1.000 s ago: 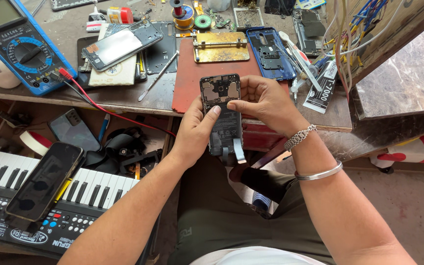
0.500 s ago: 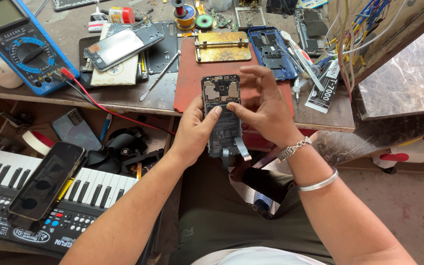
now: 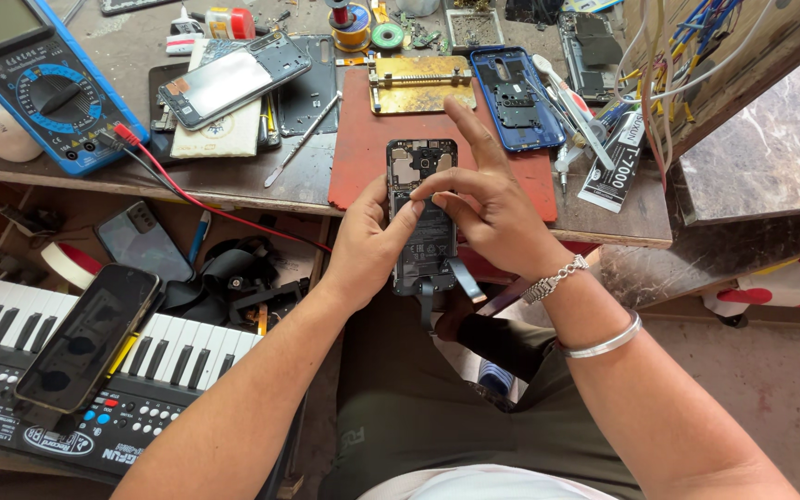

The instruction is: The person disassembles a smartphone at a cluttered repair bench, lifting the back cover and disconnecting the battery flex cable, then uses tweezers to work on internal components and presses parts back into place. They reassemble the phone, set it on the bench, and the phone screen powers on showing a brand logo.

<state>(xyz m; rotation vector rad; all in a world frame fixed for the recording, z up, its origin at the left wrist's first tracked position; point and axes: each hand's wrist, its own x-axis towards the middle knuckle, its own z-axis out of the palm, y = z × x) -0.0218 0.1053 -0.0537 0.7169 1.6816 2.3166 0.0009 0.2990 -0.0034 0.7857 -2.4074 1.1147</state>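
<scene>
Keyboard (image 3: pixel 94 370) sits at the lower left of the frame, a dark phone (image 3: pixel 85 338) lying across its keys; a blue multimeter (image 3: pixel 39 93) occupies the upper left. At centre, the left hand (image 3: pixel 368 245) wraps the opened phone (image 3: pixel 421 218) from its side, propping it upright so the exposed back faces up. The right hand (image 3: pixel 493 208) rests bent fingertips on that back, forefinger raised, gripping nothing. Behind lies a red mat (image 3: pixel 363 157).
</scene>
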